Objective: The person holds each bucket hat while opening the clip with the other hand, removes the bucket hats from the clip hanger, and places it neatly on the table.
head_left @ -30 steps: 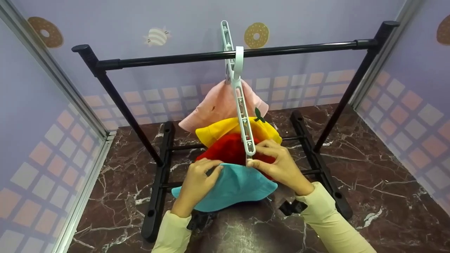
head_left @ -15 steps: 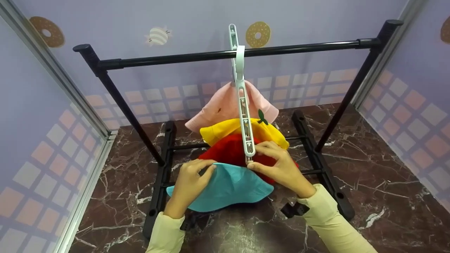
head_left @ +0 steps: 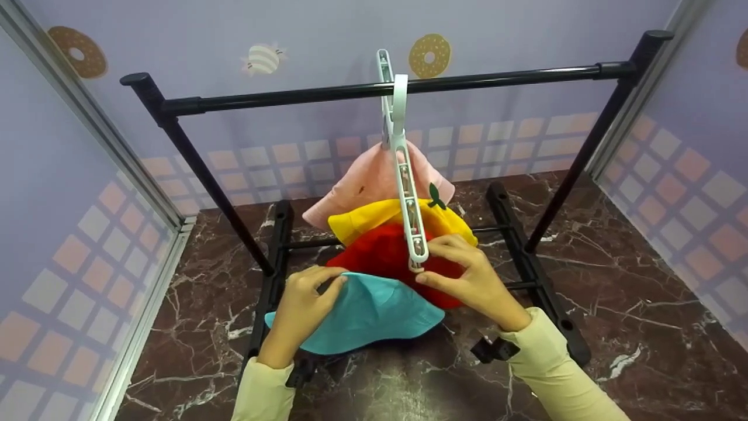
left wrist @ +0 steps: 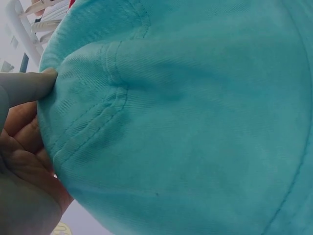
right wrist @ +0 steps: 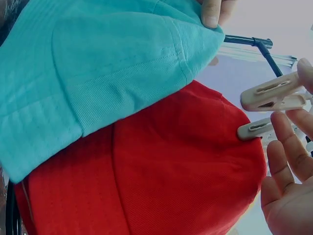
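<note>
My left hand (head_left: 301, 307) pinches the crown of a turquoise bucket hat (head_left: 374, 318) between thumb and fingers, left of a white clip hanger (head_left: 414, 213). At the hanger's front end, my right hand (head_left: 476, 280) pinches the end of a pale clip (right wrist: 271, 94) between thumb and index finger. Nothing is between that clip's tips, and the turquoise hat is apart from it. Behind, another clip (right wrist: 254, 129) grips the crown of a red hat (right wrist: 190, 166). A yellow hat (head_left: 368, 219) with a green leaf and a pink hat (head_left: 368, 178) hang farther back; their clips are mostly hidden.
The hanger hooks over the black rail (head_left: 304, 95) of a rack, whose feet (head_left: 517, 251) stand on a dark marbled surface (head_left: 631, 280). Patterned lilac wall panels (head_left: 327, 35) enclose the back and both sides.
My left hand has moved left with the turquoise hat, away from the front clip. My right hand has stayed near the clip, while the hanger has swung slightly.
</note>
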{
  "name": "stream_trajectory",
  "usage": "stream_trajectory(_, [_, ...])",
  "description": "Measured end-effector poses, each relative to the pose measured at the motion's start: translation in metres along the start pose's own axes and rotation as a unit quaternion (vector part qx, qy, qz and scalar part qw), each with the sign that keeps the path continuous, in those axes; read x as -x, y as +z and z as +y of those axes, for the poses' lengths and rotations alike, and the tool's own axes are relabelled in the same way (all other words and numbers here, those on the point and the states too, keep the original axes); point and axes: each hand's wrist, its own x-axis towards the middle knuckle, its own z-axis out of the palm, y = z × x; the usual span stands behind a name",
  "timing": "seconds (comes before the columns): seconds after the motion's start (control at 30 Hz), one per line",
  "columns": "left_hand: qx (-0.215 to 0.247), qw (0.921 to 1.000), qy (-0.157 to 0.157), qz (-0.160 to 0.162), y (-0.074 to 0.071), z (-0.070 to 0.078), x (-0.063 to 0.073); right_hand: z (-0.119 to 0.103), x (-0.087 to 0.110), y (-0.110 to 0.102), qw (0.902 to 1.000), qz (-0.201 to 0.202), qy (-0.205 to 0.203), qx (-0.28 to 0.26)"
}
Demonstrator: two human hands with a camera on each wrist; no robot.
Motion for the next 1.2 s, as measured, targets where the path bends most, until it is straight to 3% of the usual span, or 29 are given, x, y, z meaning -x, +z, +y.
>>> stream_trajectory(0.27, [-0.001,0.9999,-0.010,0.008,-0.011,-0.003,0.005,0.003,0.002,-0.004,0.9992,0.016,-0.034,0.011])
stream_trajectory(0.57, [-0.012,0.9989,-0.044,0.014,-0.027,-0.006,0.012,0.002,0.008,-0.009,0.9977,0.033,-0.053,0.026])
stream_trajectory(0.9, [-0.045,0.9964,-0.058,0.043,-0.047,-0.015,0.022,0.002,0.014,-0.019,0.9964,0.061,-0.049,0.031])
stream_trajectory(1.07, [-0.062,0.9935,-0.088,0.035,-0.061,-0.018,0.025,-0.004,0.014,-0.022,0.9962,0.059,-0.052,0.038])
stream_trajectory(1.2, [-0.069,0.9911,-0.111,0.025,-0.070,-0.020,0.028,0.006,0.019,-0.026,0.9967,0.053,-0.046,0.039])
